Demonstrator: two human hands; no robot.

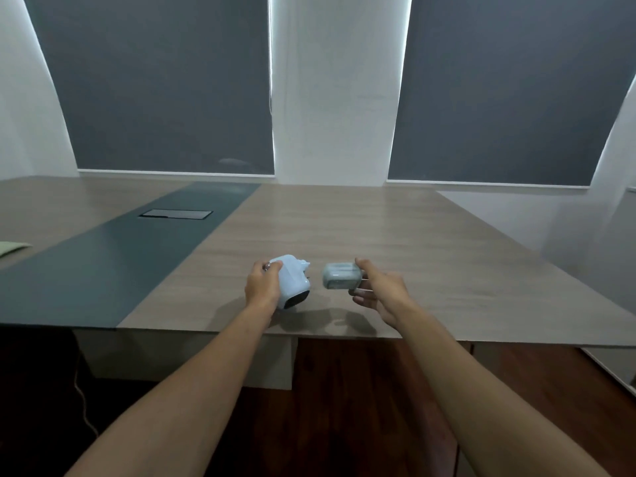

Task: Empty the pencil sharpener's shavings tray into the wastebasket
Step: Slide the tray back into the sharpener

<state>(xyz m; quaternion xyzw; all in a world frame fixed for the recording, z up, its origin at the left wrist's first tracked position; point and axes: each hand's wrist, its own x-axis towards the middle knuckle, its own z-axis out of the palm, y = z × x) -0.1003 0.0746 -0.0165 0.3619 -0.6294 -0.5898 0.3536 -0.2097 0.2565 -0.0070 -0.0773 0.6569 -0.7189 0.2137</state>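
A white pencil sharpener (292,283) is tilted above the wooden table (395,242), near its front edge. My left hand (262,286) grips its left side. A dark opening shows at the sharpener's lower front end. Just to its right, apart from it, my right hand (378,289) holds the translucent shavings tray (341,276) by its right end, a little above the table. What the tray holds is too blurred to tell. No wastebasket is in view.
A dark green strip (113,266) runs across the table's left half, with a flat socket cover (176,214) set into it. A pale green sheet (12,247) lies at the far left edge. Wooden floor (361,390) shows below the table's front edge.
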